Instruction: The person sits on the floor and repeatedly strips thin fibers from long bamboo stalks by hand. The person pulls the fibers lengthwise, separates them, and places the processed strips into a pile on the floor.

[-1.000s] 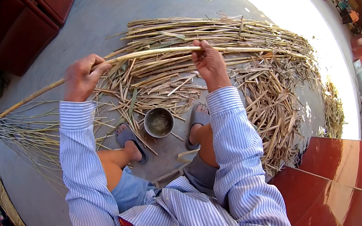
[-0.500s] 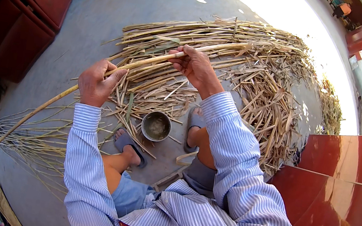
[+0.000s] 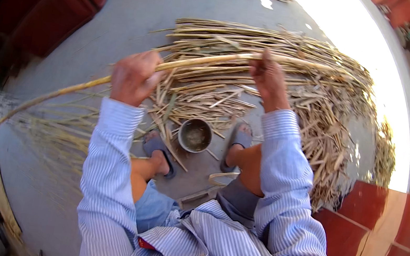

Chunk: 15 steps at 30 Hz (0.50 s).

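Observation:
A long, pale yellow plant stalk (image 3: 202,60) slants across in front of me, from low on the left to the upper right. My left hand (image 3: 136,76) is closed round it, slightly blurred, with the thin end reaching far out to the left. Farther along, my right hand (image 3: 269,82) pinches the same stalk between thumb and fingers. Behind and beneath it lies a heap of cut dry stalks (image 3: 218,37) on the floor. A metal bowl (image 3: 195,135) with some liquid in it stands between my feet.
Dry husks and leaves (image 3: 327,146) are piled at the right. Thin split strips (image 3: 57,124) fan out on the floor at the left. Dark red cabinets (image 3: 55,10) stand at the upper left; shiny red panels (image 3: 369,232) are at the lower right.
Both hands have moved right in the picture with the stalk, which now lies flatter. The whole view has shifted, and the floor things also appear farther right.

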{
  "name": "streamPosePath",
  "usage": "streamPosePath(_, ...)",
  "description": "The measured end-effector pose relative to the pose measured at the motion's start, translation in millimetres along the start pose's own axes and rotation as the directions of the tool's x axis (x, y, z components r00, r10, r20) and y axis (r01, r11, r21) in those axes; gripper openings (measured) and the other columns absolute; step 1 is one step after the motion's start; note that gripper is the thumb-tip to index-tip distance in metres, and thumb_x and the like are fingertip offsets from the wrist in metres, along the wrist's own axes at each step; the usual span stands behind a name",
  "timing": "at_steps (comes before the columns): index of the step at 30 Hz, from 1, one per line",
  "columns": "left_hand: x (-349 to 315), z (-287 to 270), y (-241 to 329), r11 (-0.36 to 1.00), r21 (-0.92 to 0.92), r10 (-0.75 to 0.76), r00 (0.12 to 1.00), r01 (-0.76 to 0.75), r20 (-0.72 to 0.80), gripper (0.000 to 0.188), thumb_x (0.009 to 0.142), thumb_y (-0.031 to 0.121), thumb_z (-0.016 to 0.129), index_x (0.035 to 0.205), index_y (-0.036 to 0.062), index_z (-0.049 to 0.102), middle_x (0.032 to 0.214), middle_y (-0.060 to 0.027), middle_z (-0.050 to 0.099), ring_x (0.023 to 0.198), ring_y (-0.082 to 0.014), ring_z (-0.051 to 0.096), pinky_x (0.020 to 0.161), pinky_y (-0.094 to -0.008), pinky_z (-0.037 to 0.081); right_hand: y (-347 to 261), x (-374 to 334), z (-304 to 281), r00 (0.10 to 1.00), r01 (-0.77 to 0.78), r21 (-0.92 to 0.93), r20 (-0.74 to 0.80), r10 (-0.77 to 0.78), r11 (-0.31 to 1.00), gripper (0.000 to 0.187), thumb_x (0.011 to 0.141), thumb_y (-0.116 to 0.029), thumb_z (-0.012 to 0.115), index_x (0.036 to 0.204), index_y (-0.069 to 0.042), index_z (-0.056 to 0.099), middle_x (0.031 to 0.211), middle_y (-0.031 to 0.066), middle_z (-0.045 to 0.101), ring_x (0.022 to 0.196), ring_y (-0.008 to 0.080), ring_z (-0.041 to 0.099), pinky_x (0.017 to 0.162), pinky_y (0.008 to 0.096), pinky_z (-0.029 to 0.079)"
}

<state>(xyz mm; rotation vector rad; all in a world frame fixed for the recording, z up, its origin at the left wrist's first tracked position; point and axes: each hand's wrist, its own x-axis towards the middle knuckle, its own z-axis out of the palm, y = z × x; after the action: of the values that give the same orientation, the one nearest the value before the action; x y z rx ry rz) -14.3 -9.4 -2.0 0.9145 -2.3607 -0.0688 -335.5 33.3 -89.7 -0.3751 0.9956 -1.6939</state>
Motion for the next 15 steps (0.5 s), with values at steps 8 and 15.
streamPosePath(8, 5.3, 31.4, 16.9, 0.978, 0.184, 0.091, 0.995, -0.099, 0.048, 0.021, 0.076, 0.028, 0.072, 0.073, 0.0110, 0.059, 0.065, -0.0034, 0.062, 0.065, -0.0218, 0.065, 0.066, -0.0395, 0.050, -4.5, -10.8, -52.5, 0.986, -0.123, 0.009, -0.111, 0.123, 0.992, 0.028, 0.094, -0.027, 0.063, 0.109, -0.004, 0.059, 0.093, 0.0106, 0.066, 0.082, 0.0167, 0.064, 0.064, 0.0249, 0.054)
streamPosePath(15, 0.0, 21.2, 19.2, 0.982, -0.177, -0.051, 0.992, 0.070, 0.113, 0.017, 0.074, 0.026, 0.070, 0.071, 0.0107, 0.063, 0.065, -0.0102, 0.061, 0.068, -0.0303, 0.065, 0.066, -0.0436, 0.052, 30.1, -20.6, -13.6, 0.985, -0.170, -0.117, -0.060, 0.164, 0.978, 0.035, 0.097, -0.030, 0.059, 0.117, -0.002, 0.058, 0.100, 0.0109, 0.066, 0.088, 0.0142, 0.064, 0.065, 0.0222, 0.051)
